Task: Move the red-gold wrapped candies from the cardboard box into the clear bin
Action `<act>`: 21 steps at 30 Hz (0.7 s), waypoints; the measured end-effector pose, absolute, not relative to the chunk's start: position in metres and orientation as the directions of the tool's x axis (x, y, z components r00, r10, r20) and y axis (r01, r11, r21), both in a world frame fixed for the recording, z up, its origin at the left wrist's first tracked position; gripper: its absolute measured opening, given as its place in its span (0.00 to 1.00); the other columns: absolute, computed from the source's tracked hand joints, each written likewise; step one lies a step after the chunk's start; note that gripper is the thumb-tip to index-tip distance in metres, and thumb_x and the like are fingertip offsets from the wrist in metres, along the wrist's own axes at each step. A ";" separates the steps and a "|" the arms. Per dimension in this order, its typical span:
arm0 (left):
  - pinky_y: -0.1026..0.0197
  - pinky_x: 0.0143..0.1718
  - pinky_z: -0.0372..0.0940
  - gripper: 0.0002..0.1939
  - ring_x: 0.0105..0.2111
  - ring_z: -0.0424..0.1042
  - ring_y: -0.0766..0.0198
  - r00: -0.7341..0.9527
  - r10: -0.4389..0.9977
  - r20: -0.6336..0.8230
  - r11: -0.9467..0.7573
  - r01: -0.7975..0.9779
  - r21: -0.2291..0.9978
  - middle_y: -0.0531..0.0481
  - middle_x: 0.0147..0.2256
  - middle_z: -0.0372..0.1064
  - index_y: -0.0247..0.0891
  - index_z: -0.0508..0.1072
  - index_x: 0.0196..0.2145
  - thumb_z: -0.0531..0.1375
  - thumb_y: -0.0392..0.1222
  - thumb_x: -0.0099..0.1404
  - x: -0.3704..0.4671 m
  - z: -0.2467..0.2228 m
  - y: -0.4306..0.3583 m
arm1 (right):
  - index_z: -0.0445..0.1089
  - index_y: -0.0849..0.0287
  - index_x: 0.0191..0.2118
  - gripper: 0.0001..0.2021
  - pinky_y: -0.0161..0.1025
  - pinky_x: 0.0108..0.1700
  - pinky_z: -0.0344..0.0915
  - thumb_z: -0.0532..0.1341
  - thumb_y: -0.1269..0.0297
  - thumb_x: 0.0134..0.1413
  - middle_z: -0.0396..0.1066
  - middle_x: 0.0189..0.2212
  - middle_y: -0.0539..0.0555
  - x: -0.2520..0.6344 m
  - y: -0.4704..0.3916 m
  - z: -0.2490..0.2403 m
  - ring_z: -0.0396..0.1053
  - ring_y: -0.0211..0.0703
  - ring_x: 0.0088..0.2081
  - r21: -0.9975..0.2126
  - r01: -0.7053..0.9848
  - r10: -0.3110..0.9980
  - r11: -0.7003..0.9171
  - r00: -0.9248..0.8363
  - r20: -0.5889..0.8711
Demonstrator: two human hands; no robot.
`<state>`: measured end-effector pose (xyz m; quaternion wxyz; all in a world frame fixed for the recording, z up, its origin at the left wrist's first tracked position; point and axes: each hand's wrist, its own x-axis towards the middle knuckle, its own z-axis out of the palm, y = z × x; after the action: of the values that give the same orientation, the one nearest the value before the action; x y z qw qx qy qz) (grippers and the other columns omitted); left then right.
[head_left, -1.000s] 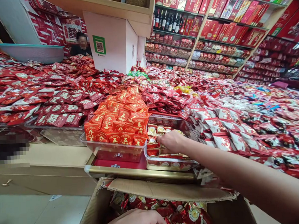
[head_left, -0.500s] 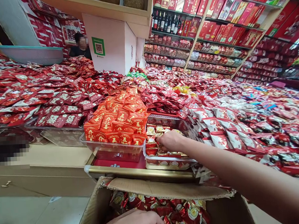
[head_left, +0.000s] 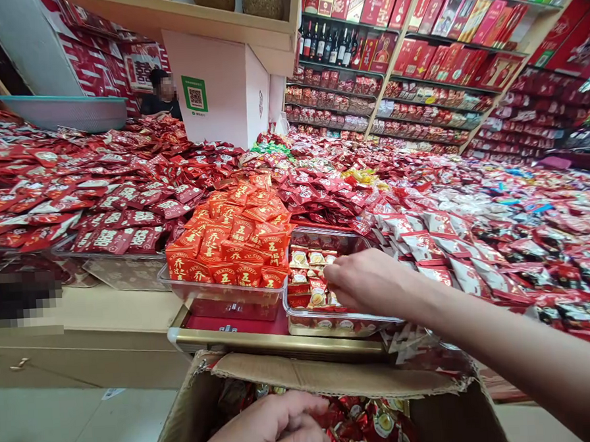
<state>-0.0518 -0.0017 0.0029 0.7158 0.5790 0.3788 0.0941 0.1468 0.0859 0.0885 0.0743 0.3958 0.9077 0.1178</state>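
Note:
My right hand [head_left: 370,280] is over a clear plastic tub [head_left: 344,325], its fingers bent down among small red and gold wrapped candies [head_left: 302,273]. The candies lie in rows, and whatever the fingertips pinch is hidden behind the hand. Below, my left hand [head_left: 271,428] is inside an open cardboard box [head_left: 332,372], just above a loose heap of red and gold packets [head_left: 385,424]. Its fingers are curled, and I cannot make out what is in them.
Beside the tub stands another clear bin piled with orange-red packets [head_left: 231,244]. White and red packets [head_left: 439,240] spread to the right. A teal basket [head_left: 66,111] and a seated person [head_left: 163,99] are at the back left. Shelves [head_left: 387,91] line the back wall.
My right hand has shifted right and slightly lifted, uncovering more candies in the tub. My left hand has risen a little in the box, and its fingers are more curled.

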 end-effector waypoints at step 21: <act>0.64 0.35 0.61 0.12 0.35 0.68 0.64 0.786 0.617 -0.037 -0.751 0.602 0.270 0.49 0.36 0.69 0.37 0.68 0.39 0.46 0.35 0.63 0.013 0.090 0.132 | 0.69 0.59 0.27 0.07 0.31 0.24 0.55 0.54 0.65 0.49 0.69 0.21 0.49 0.188 0.088 0.120 0.62 0.35 0.22 -0.304 0.912 0.955 0.277 -0.295 -0.014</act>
<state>0.0128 0.1321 0.0900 0.1349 0.9354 0.3258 0.0271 0.1885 0.0876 0.1198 -0.0856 0.5873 0.7946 -0.1278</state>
